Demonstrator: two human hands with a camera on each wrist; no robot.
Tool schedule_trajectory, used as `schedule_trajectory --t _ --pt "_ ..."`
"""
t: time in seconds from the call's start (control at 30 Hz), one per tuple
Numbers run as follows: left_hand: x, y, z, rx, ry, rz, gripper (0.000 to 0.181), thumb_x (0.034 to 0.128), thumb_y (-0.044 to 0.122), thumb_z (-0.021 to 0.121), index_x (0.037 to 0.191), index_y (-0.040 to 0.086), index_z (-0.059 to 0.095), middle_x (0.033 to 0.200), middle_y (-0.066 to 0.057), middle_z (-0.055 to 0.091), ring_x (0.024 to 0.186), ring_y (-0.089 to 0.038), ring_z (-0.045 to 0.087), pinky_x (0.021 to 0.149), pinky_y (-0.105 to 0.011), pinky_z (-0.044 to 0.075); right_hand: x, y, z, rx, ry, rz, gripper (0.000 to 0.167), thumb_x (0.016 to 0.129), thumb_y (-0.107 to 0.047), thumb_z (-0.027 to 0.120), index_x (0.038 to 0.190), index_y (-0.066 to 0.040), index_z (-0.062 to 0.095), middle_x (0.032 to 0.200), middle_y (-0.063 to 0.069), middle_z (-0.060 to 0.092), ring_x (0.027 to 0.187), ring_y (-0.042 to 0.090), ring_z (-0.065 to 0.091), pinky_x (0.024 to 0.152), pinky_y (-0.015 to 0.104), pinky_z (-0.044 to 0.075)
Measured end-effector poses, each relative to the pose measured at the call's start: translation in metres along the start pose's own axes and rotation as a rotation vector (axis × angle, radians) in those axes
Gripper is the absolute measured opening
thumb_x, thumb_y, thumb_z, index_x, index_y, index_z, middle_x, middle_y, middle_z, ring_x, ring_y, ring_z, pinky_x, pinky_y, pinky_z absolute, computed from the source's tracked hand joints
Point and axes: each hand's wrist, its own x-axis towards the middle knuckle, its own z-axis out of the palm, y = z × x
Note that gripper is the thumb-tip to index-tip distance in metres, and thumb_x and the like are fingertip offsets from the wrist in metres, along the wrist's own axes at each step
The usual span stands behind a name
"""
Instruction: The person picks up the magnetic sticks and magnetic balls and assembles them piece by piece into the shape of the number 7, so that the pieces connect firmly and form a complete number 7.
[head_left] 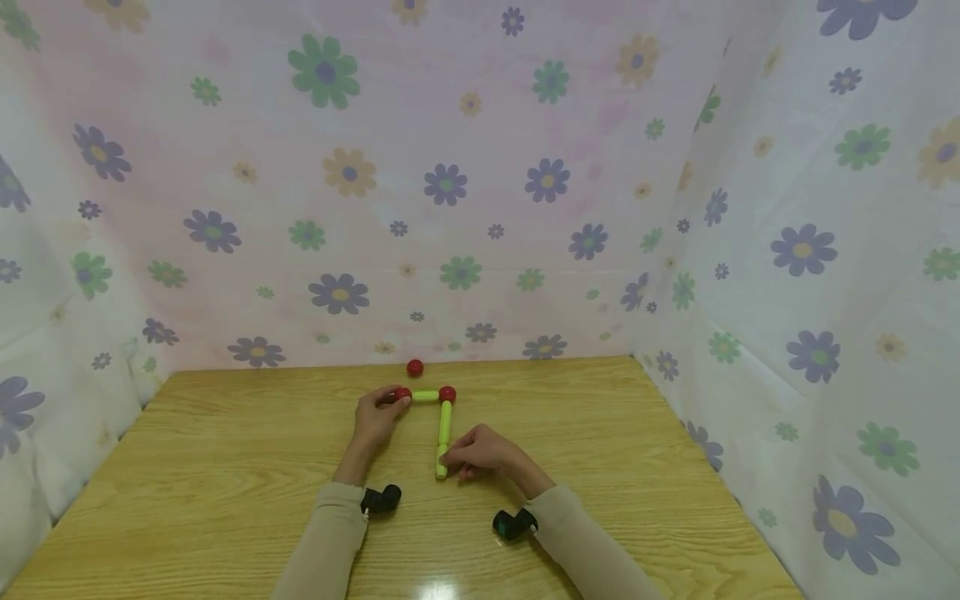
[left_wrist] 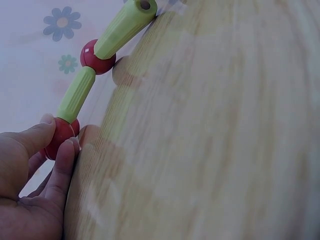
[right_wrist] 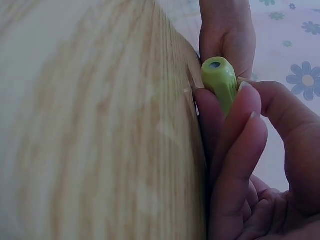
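My left hand [head_left: 377, 418] pinches a red ball [head_left: 403, 394] between thumb and fingers. From that ball a short yellow-green rod [head_left: 425, 396] runs right to a second red ball [head_left: 447, 395]. A longer yellow-green rod [head_left: 445, 423] extends from the second ball toward me, and a short rod [head_left: 441, 465] lines up with its near end. Thumb and fingers of my right hand [head_left: 487, 452] pinch this near rod. In the right wrist view, the rod's end [right_wrist: 219, 75] has a dark round spot; the pinching fingers cover part of the rod.
A loose red ball [head_left: 415, 367] lies at the back edge of the wooden table [head_left: 247, 467]. Flower-patterned cloth [head_left: 480, 208] hangs behind the table and along both sides. A black wrist device [head_left: 382, 499] sits by the left cuff, another [head_left: 514, 525] by the right.
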Motion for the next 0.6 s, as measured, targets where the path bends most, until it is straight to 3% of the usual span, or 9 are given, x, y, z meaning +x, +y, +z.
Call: schedule_trajectory --t 0.6 --pt "-0.0014 0.0017 -0.0003 0.005 0.001 0.006 0.041 0.1001 0.014 0.071 0.137 -0.002 0.064 0.129 -0.027 0.064 0.117 -0.036 0.062 0.091 -0.032 0.055 0.0022 0.0047 -0.0012 0.041 -0.003 0.002 0.022 0.096 -0.021 0.075 0.094 -0.001 0.081 0.07 0.0 0.074 0.052 0.002 0.06 0.05 0.014 0.048"
